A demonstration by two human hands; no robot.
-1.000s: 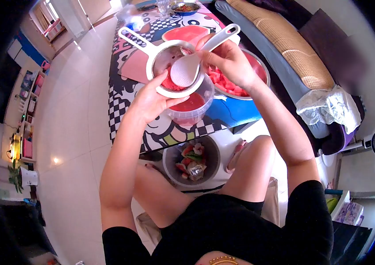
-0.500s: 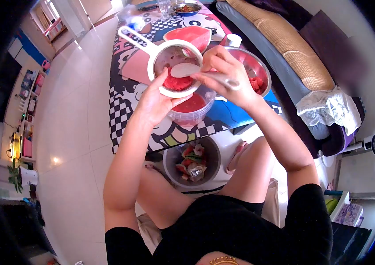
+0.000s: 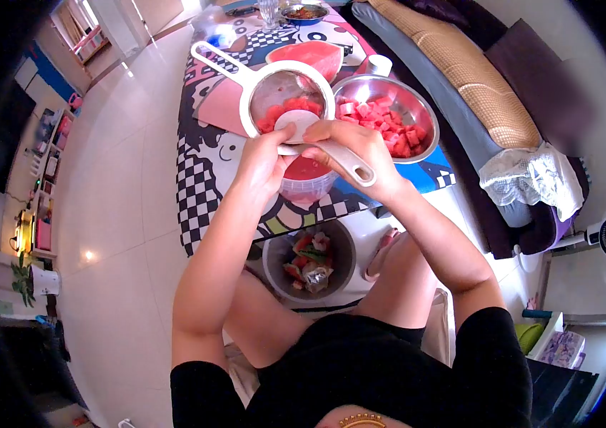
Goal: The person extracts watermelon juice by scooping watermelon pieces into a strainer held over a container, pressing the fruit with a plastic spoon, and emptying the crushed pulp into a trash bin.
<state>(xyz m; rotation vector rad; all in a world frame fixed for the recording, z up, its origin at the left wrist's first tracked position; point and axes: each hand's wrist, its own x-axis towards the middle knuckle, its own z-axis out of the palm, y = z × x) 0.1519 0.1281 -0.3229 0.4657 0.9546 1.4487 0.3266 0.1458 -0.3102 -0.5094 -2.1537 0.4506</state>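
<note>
A white-rimmed strainer point(image 3: 244, 103) with a long handle is tilted above a clear plastic tub point(image 3: 306, 189) of red juice. Red watermelon pulp point(image 3: 270, 116) lies in its mesh. My left hand point(image 3: 263, 162) grips the near rim, its thumb by the spoon's head. In my right hand point(image 3: 369, 151) is a white plastic spoon point(image 3: 346, 158), its broad head over the pulp at the near side of the strainer. Right of the strainer, a steel bowl point(image 3: 428, 114) holds watermelon cubes point(image 3: 389, 127).
A large cut watermelon piece point(image 3: 310, 57) sits behind the strainer, near a white cup point(image 3: 379, 65). Below the table edge stands a grey bin point(image 3: 271, 260) with rinds and scraps. A cushioned bench point(image 3: 460, 64) runs along the table's right side.
My right hand has moved down and left, bringing the spoon's head to the near rim. More of the steel bowl and its cubes now shows. The strainer has shifted slightly right.
</note>
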